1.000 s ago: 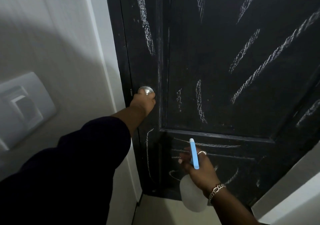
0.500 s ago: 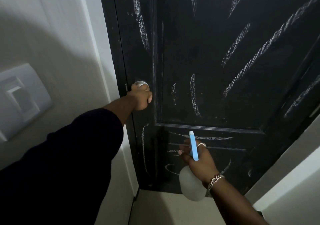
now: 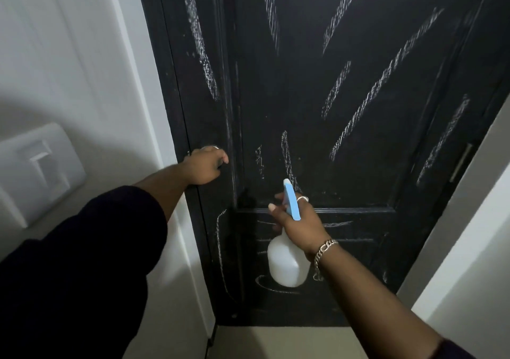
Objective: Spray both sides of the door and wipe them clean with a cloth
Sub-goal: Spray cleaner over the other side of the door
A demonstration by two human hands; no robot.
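A: Door first: it's the black panelled one filling the view ahead of us, shut or nearly shut against its frame, with white chalky streaks across the upper panel and more scrawls on the lower one. No wet patches that we can make out.

B: So we judge we're at the start, spraying this first side. Nothing looks wiped yet, and we see no cloth anywhere.

A: Our left hand is on the knob, fingers curled round it, at the door's left edge.

B: And our right hand holds the spray bottle, fingers wrapped about its neck, the blue trigger head pointing up at the door, close to the rail between the panels.

A: Next, we think, the nozzle wants aiming at the streaks and the trigger squeezing, working over the whole face.

B: Then we'd need a cloth, and the knob turned to reach the other side.
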